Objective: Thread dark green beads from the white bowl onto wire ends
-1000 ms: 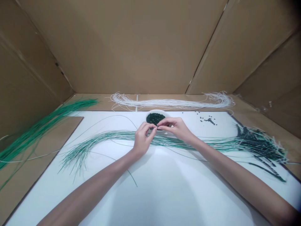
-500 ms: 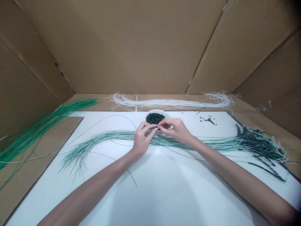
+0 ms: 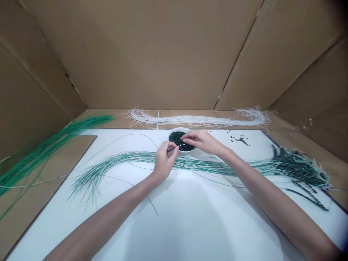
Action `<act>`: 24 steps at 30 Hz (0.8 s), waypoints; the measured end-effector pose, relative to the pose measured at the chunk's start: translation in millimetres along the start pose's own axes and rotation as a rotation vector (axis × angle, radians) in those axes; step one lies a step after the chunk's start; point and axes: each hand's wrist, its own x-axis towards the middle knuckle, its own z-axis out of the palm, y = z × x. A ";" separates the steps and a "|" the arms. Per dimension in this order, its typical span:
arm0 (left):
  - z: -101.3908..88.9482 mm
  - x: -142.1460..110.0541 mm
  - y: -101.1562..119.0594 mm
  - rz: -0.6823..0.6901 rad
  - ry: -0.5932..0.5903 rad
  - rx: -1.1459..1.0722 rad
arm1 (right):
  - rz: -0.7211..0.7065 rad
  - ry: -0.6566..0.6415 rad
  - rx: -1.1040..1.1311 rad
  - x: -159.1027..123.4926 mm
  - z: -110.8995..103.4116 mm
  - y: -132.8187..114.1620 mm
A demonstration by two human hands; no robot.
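My left hand (image 3: 163, 159) is closed in a pinch on a thin green wire (image 3: 181, 145), whose pale tip sticks out to the right over the bowl. Dark green beads (image 3: 176, 138) fill the small white bowl (image 3: 185, 152). At the bowl's right side, my right hand (image 3: 202, 140) has its fingertips down among the beads, thumb and fingers close together. Whatever lies between those fingertips is too small to make out. Below both hands runs a long bundle of green wires (image 3: 136, 156), with dark beaded ends (image 3: 296, 166) at the right.
A bundle of white wires (image 3: 195, 119) lies along the back, on the cardboard (image 3: 119, 116). More green strands (image 3: 51, 145) rest at the left. Loose dark beads (image 3: 241, 140) are scattered right of the bowl on the white board (image 3: 176, 217). Cardboard walls (image 3: 152, 54) enclose the workspace.
My right hand has parted from my left hand and moved slightly up and right, its fingertips now in the beads. The wire tip has come into view; my left hand stays nearly still.
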 end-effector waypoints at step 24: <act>-1.2 1.2 0.3 0.059 0.071 0.087 | 0.019 0.173 0.273 -19.4 15.6 4.1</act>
